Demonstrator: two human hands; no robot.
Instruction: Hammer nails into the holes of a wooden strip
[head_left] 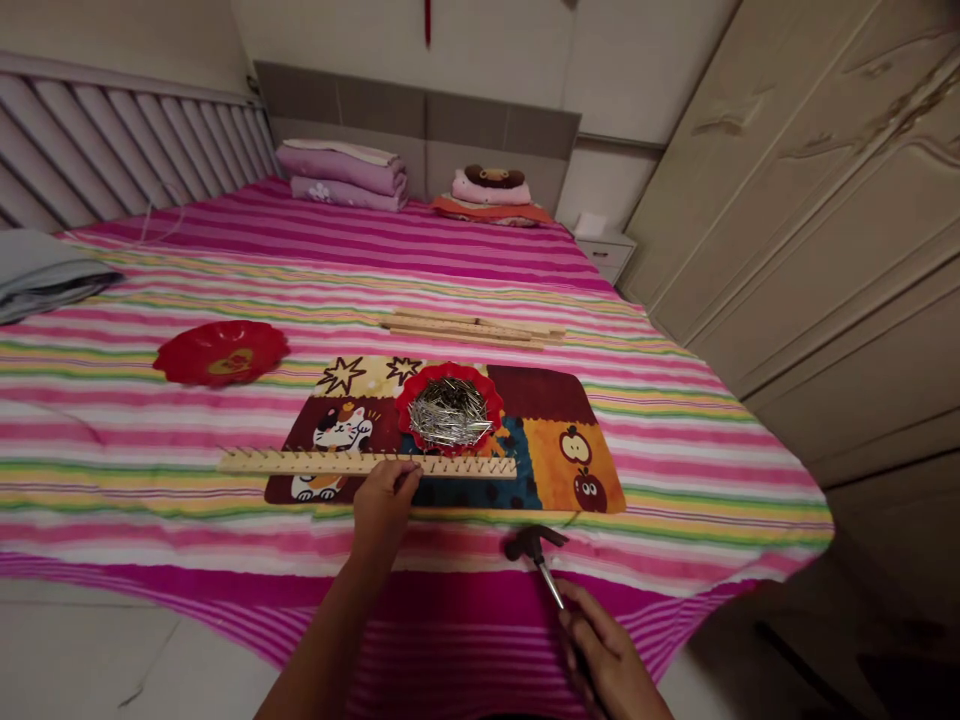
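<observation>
Now your left hand (384, 500) pinches the near edge of a pale wooden strip (360, 463), long, narrow and studded with a row of small nails, lying across the patchwork mat (555, 440) just before the red dish of nails (448, 408). Your right hand (607, 655) is closed around a dark-headed hammer (536, 552).

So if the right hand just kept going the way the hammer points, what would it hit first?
The right hand holds a hammer aimed up-left over the bedspread. Going straight on, the hammer head would probably meet the wooden strip with nails near the left hand first, though depth is hard to judge.
</observation>
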